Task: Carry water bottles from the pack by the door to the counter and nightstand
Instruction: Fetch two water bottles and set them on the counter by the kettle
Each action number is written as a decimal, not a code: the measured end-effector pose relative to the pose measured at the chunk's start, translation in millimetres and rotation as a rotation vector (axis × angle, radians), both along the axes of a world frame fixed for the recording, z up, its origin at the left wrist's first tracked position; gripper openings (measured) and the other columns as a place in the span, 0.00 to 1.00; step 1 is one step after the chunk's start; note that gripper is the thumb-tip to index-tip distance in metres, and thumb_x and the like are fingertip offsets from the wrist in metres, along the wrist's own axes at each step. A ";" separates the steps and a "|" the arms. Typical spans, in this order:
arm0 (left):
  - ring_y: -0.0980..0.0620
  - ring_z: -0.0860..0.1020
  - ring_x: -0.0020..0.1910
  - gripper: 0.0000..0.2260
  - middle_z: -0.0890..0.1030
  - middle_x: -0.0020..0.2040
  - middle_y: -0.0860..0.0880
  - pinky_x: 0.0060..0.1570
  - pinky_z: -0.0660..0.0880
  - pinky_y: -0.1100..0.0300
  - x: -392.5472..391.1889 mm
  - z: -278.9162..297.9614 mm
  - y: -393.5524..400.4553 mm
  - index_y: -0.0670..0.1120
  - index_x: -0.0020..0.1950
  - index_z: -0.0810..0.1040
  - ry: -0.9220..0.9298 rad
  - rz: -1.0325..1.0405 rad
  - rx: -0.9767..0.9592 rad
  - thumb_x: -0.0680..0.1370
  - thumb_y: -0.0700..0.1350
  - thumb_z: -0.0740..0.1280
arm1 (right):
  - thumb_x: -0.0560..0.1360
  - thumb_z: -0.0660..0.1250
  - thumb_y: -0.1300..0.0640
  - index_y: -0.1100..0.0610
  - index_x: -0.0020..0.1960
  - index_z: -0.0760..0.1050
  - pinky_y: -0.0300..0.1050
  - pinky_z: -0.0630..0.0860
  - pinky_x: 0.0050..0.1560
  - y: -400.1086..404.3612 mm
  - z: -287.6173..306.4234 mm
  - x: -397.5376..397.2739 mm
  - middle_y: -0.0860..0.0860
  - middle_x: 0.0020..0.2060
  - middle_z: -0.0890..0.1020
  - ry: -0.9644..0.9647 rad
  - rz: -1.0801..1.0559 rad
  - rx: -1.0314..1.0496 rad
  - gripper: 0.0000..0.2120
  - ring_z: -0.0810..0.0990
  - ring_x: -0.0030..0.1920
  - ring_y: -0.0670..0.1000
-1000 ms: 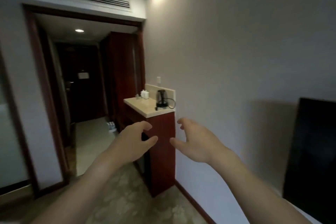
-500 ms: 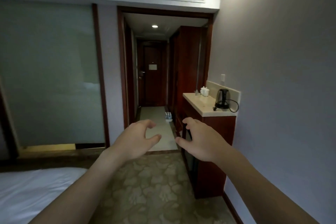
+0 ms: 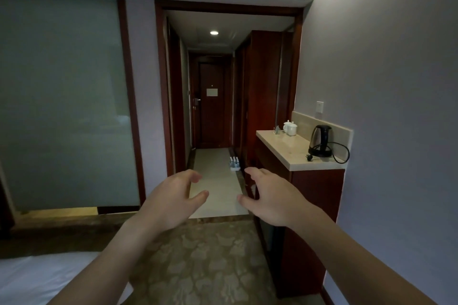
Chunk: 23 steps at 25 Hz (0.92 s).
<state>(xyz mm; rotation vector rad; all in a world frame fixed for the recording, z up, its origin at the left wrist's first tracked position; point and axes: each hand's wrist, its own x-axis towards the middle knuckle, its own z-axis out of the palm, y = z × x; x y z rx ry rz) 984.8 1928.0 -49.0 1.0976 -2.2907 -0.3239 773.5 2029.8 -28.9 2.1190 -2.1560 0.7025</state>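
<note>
Both bare arms reach forward at chest height. The left hand (image 3: 173,199) and right hand (image 3: 270,198) face each other, apart, fingers curled loosely and empty.

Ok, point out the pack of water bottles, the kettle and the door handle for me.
Pack of water bottles (image 3: 234,164), head view, on the bottle tops.
Kettle (image 3: 320,137), head view, on its steel body.
Door handle (image 3: 196,100), head view, on the lock plate.

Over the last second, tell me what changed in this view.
The view swung left: the counter slid from centre to the right, and the hallway, the door and the pack of bottles on the floor came into sight. Nothing was picked up. Both hands, left and right, stayed raised, open and empty.
</note>
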 end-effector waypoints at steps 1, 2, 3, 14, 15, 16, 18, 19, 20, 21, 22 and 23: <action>0.56 0.74 0.64 0.21 0.76 0.65 0.56 0.62 0.73 0.57 -7.5 -2.8 -30.4 0.53 0.69 0.72 0.011 -0.001 0.006 0.78 0.58 0.65 | 0.78 0.63 0.40 0.53 0.79 0.58 0.44 0.74 0.62 -29.1 0.0 -9.6 0.50 0.72 0.71 0.011 -0.015 0.000 0.34 0.74 0.66 0.51; 0.56 0.74 0.64 0.22 0.76 0.65 0.56 0.62 0.73 0.57 -14.9 -1.8 -59.6 0.53 0.69 0.72 0.023 -0.002 0.017 0.77 0.58 0.65 | 0.78 0.62 0.40 0.53 0.78 0.59 0.45 0.75 0.61 -57.2 3.4 -18.0 0.50 0.70 0.72 0.017 -0.031 0.002 0.34 0.75 0.65 0.51; 0.56 0.74 0.63 0.22 0.76 0.65 0.56 0.62 0.73 0.57 -23.5 0.8 -89.3 0.53 0.69 0.72 0.028 -0.003 0.027 0.77 0.59 0.65 | 0.78 0.62 0.40 0.53 0.77 0.60 0.46 0.76 0.60 -86.1 8.0 -26.1 0.50 0.69 0.74 0.017 -0.045 0.008 0.33 0.76 0.64 0.51; 0.57 0.75 0.62 0.21 0.77 0.63 0.57 0.62 0.75 0.54 -139.8 4.3 -366.1 0.53 0.68 0.72 -0.030 -0.062 0.053 0.77 0.59 0.65 | 0.78 0.63 0.39 0.50 0.76 0.62 0.46 0.78 0.59 -367.2 0.8 -131.1 0.48 0.69 0.75 -0.020 -0.118 0.087 0.31 0.79 0.61 0.50; 0.57 0.74 0.62 0.21 0.77 0.63 0.57 0.62 0.75 0.55 -153.8 -0.8 -395.2 0.53 0.68 0.72 -0.034 -0.056 0.048 0.77 0.58 0.65 | 0.78 0.63 0.39 0.50 0.76 0.63 0.47 0.79 0.58 -397.4 -5.1 -145.4 0.49 0.68 0.75 -0.026 -0.111 0.090 0.30 0.79 0.60 0.50; 0.57 0.74 0.62 0.21 0.77 0.63 0.57 0.62 0.75 0.54 -167.3 -4.8 -421.9 0.53 0.68 0.72 -0.035 -0.046 0.039 0.77 0.58 0.65 | 0.78 0.63 0.39 0.50 0.75 0.64 0.48 0.79 0.58 -426.0 -10.6 -158.8 0.49 0.67 0.76 -0.026 -0.102 0.091 0.29 0.79 0.59 0.49; 0.56 0.74 0.63 0.21 0.77 0.64 0.57 0.63 0.74 0.54 -195.8 -10.1 -476.8 0.53 0.69 0.72 -0.045 -0.034 0.030 0.77 0.58 0.65 | 0.78 0.63 0.40 0.50 0.74 0.66 0.48 0.80 0.57 -484.9 -19.7 -185.5 0.49 0.66 0.77 -0.022 -0.079 0.084 0.28 0.80 0.58 0.49; 0.56 0.74 0.63 0.21 0.76 0.64 0.56 0.63 0.74 0.55 -210.6 -10.6 -504.0 0.53 0.69 0.72 -0.054 -0.029 0.026 0.77 0.58 0.65 | 0.78 0.63 0.40 0.50 0.73 0.67 0.48 0.80 0.56 -514.7 -23.1 -199.2 0.49 0.65 0.78 -0.024 -0.073 0.078 0.27 0.80 0.56 0.49; 0.56 0.74 0.64 0.22 0.76 0.65 0.56 0.63 0.74 0.55 -227.3 -9.7 -535.7 0.53 0.69 0.72 -0.063 -0.025 0.019 0.77 0.58 0.65 | 0.78 0.63 0.40 0.49 0.73 0.68 0.47 0.80 0.55 -548.8 -24.3 -215.1 0.48 0.63 0.78 -0.025 -0.064 0.082 0.27 0.81 0.53 0.48; 0.57 0.74 0.64 0.22 0.76 0.65 0.56 0.63 0.74 0.55 -241.5 -6.5 -565.0 0.52 0.69 0.72 -0.066 -0.015 0.015 0.77 0.58 0.65 | 0.78 0.63 0.40 0.49 0.72 0.68 0.46 0.81 0.52 -580.7 -22.9 -229.7 0.48 0.61 0.79 -0.021 -0.055 0.087 0.26 0.81 0.50 0.47; 0.57 0.74 0.64 0.22 0.76 0.65 0.56 0.63 0.74 0.56 -253.7 -0.9 -593.0 0.52 0.69 0.72 -0.063 -0.004 0.012 0.77 0.58 0.65 | 0.78 0.64 0.40 0.50 0.71 0.69 0.45 0.81 0.51 -612.2 -18.6 -243.0 0.48 0.60 0.79 -0.011 -0.049 0.088 0.26 0.81 0.48 0.47; 0.57 0.74 0.64 0.22 0.76 0.65 0.56 0.63 0.74 0.56 -265.2 5.3 -621.6 0.52 0.70 0.72 -0.059 0.008 0.004 0.77 0.58 0.65 | 0.78 0.64 0.40 0.50 0.71 0.69 0.45 0.80 0.50 -644.0 -12.8 -256.3 0.48 0.59 0.79 -0.002 -0.045 0.080 0.26 0.81 0.49 0.47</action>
